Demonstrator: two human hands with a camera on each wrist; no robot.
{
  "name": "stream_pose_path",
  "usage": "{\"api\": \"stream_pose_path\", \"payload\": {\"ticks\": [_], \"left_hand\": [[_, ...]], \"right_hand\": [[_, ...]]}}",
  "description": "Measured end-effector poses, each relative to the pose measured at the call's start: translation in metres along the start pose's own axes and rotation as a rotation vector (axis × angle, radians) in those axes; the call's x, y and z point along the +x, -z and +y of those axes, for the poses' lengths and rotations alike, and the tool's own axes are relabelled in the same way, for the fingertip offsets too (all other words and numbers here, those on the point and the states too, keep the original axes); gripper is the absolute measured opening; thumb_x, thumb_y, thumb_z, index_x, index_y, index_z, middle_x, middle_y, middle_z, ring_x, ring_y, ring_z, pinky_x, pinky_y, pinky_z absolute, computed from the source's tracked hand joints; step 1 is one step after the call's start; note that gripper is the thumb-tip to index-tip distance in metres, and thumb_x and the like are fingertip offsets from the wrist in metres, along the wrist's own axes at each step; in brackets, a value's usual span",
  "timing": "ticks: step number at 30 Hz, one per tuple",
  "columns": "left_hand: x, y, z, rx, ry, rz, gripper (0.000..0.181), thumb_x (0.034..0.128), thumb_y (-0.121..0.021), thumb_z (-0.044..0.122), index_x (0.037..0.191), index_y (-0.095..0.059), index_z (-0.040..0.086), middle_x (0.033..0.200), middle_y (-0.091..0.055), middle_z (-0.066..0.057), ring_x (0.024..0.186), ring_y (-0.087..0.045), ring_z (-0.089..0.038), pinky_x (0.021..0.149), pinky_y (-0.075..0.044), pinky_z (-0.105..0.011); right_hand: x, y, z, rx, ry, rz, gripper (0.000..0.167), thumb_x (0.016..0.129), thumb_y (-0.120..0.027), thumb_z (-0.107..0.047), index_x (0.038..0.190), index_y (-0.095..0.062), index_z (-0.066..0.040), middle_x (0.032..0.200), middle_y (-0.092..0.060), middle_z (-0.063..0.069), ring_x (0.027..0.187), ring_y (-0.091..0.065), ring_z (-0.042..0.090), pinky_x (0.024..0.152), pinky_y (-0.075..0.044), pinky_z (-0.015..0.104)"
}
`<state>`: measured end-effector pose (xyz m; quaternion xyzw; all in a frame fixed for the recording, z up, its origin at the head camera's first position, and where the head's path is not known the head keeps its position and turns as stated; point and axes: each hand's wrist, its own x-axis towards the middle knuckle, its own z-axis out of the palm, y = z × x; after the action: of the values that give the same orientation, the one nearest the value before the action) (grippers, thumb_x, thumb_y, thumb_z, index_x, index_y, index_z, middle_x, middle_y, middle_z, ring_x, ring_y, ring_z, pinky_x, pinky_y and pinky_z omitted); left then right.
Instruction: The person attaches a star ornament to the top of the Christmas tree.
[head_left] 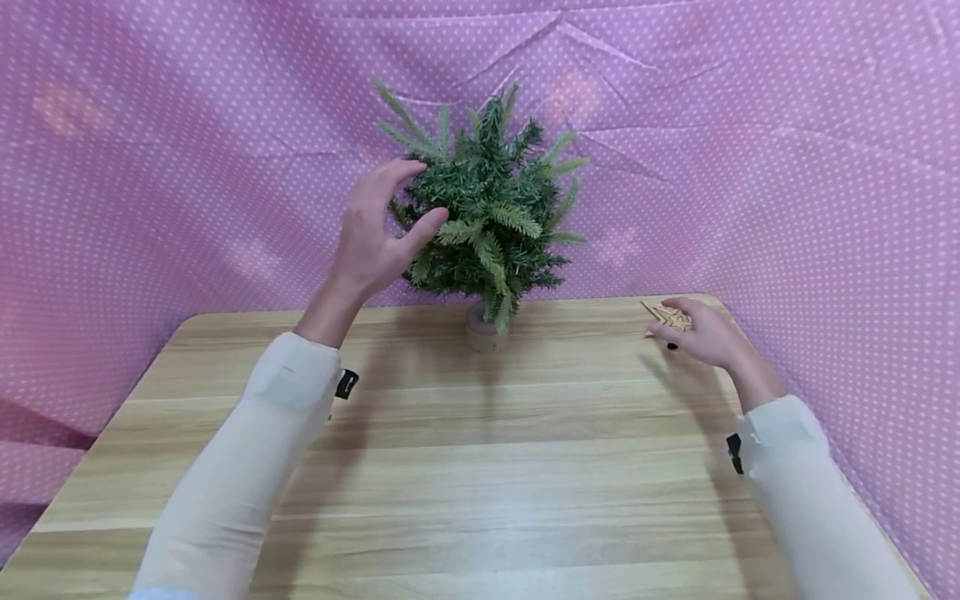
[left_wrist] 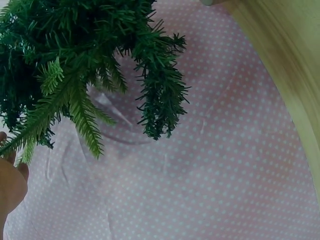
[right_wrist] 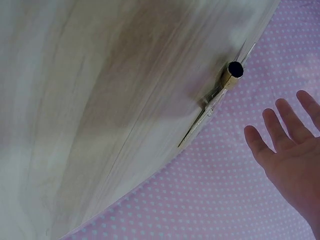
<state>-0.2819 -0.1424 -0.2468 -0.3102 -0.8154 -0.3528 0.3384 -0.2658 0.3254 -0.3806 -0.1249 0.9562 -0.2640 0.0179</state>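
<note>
A small artificial Christmas tree [head_left: 491, 200] stands upright at the back of the table in a short round base [head_left: 484, 335]. Beside its left branches is my left hand [head_left: 367, 237], thumb and fingers spread apart in a wide curve with nothing gripped. In the left wrist view, that hand's edge [left_wrist: 11, 185] shows close to a light green branch [left_wrist: 75, 100]; contact is unclear. At the back right lies a gold star tree topper [head_left: 677, 318] with a short tube [right_wrist: 231, 75]. My right hand [head_left: 708, 335] is just beside it, fingers extended and apart from it in the right wrist view.
The wooden table [head_left: 480, 483] has a rounded back edge. Pink polka-dot cloth [head_left: 825, 208] hangs behind it and at both sides. A black strap piece [head_left: 347, 383] shows at the left cuff, another [head_left: 735, 454] at the right.
</note>
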Motion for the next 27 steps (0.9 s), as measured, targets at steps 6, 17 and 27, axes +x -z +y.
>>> {"api": "stream_pose_path", "payload": {"ticks": [6, 17, 27], "left_hand": [[0.006, -0.003, 0.001, -0.037, 0.038, -0.028, 0.077, 0.0916, -0.059, 0.064, 0.141, -0.056, 0.005, 0.147, -0.054, -0.012, 0.139, -0.042, -0.015, 0.118, -0.024, -0.033], [0.012, 0.0, 0.003, -0.098, 0.039, -0.082, 0.088, 0.0883, -0.05, 0.078, 0.14, -0.058, 0.007, 0.147, -0.053, -0.009, 0.142, -0.038, -0.017, 0.119, -0.021, -0.039], [0.018, -0.002, 0.005, -0.067, 0.016, -0.097, 0.097, 0.0844, -0.047, 0.085, 0.14, -0.058, 0.006, 0.146, -0.054, -0.011, 0.139, -0.042, -0.016, 0.118, -0.022, -0.036]], "right_hand": [[-0.002, 0.003, 0.005, 0.013, -0.036, -0.025, 0.075, 0.104, -0.058, -0.041, 0.15, -0.033, 0.012, 0.149, -0.033, 0.041, 0.134, -0.034, 0.06, 0.106, -0.03, 0.073], [-0.004, 0.007, 0.016, 0.037, -0.045, -0.035, 0.073, 0.103, -0.058, -0.038, 0.15, -0.033, 0.012, 0.15, -0.03, 0.041, 0.134, -0.032, 0.061, 0.104, -0.031, 0.075], [-0.003, 0.007, 0.02, 0.035, -0.023, 0.031, 0.068, 0.101, -0.064, -0.033, 0.146, -0.04, 0.012, 0.149, -0.035, 0.04, 0.133, -0.035, 0.06, 0.106, -0.03, 0.073]]}}
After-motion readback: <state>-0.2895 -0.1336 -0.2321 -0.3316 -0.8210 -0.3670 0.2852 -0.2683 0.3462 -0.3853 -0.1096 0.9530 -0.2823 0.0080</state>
